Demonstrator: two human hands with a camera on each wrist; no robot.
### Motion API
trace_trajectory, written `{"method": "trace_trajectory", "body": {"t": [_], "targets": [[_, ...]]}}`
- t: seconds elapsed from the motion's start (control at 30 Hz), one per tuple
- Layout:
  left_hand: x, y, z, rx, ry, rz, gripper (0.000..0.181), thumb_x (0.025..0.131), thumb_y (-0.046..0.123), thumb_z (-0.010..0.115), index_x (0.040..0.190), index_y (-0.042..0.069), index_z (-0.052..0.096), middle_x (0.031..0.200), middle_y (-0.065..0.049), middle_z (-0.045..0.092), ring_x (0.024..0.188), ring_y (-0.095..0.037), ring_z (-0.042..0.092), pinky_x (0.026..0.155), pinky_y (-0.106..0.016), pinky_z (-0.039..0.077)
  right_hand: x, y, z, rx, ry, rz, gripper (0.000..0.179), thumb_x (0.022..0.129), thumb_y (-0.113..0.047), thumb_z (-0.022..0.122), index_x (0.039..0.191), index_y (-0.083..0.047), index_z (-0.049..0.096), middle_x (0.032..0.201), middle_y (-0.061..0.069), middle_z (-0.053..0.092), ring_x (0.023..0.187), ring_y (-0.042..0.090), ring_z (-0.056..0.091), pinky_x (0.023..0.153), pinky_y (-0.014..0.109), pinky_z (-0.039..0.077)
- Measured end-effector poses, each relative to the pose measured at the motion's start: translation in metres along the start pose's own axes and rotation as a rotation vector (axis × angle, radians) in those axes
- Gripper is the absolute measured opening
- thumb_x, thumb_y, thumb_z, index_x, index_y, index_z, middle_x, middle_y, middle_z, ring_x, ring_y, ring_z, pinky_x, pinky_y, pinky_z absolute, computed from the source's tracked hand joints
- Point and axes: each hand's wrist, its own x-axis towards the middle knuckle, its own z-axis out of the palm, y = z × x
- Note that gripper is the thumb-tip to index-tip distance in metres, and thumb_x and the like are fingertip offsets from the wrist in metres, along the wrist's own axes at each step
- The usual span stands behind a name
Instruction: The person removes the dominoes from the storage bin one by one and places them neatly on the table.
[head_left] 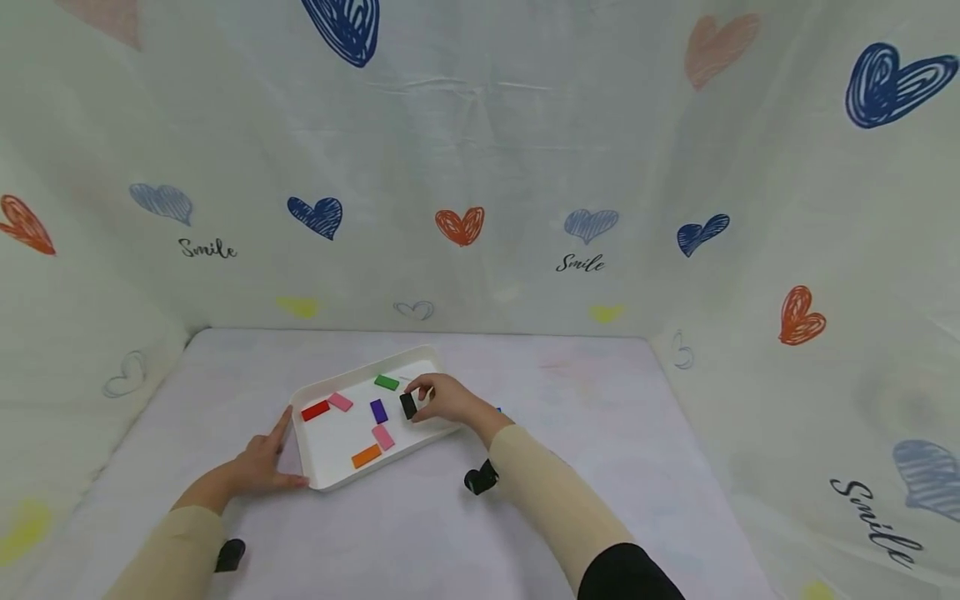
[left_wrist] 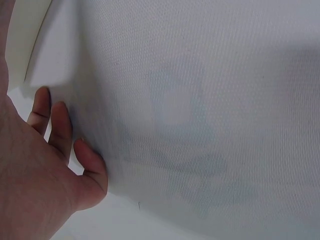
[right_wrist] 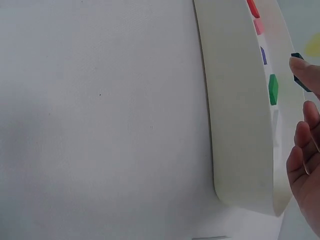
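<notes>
A white tray [head_left: 341, 478] lies tilted across the table, holding several small coloured blocks. Between thumb and fingers, my right hand [head_left: 448, 398] pinches a black block [head_left: 408, 406] over the tray's right part; the right wrist view shows this black block [right_wrist: 301, 73] above the rim. Around it in the tray lie a green block [head_left: 387, 382], a purple block [head_left: 378, 411], two pink blocks [head_left: 383, 437], an orange block [head_left: 366, 456] and a red block [head_left: 316, 410]. At the tray's left end, my left hand [head_left: 258, 464] rests with thumb and forefinger spread along the outer wall.
The white-covered table [head_left: 600, 467] extends right of the tray. Black strap ends [head_left: 480, 477] hang by the right forearm, and another black piece [head_left: 230, 555] by the left. A small blue bit [head_left: 498, 409] shows behind the right wrist. A heart-patterned curtain [head_left: 510, 167] stands behind the table.
</notes>
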Motion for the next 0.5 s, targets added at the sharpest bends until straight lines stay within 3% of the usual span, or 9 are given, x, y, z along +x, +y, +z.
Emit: {"method": "trace_trajectory", "body": {"t": [0.3,0.5], "targets": [[-0.006,0.005,-0.004,0.014,0.000,0.013,0.127,0.076,0.045,0.081,0.149,-0.003,-0.011,0.112,-0.034,0.047,0.111,-0.052,0.038,0.090,-0.066,0.043,-0.022,0.002,-0.015,-0.024,0.005,-0.022,0.046,0.075,-0.012,0.086,0.117,-0.016,0.067,0.092,-0.002,0.056,0.078,0.012,0.047,0.061,0.022,0.043],[-0.008,0.009,-0.005,0.008,-0.007,0.013,0.128,0.075,0.045,0.081,0.149,-0.004,-0.011,0.112,-0.035,0.046,0.111,-0.053,0.038,0.089,-0.066,0.044,-0.037,0.015,-0.026,-0.024,0.016,-0.047,0.046,0.075,-0.010,0.085,0.117,-0.014,0.067,0.097,0.006,0.059,0.073,0.011,0.048,0.061,0.022,0.043]]}}
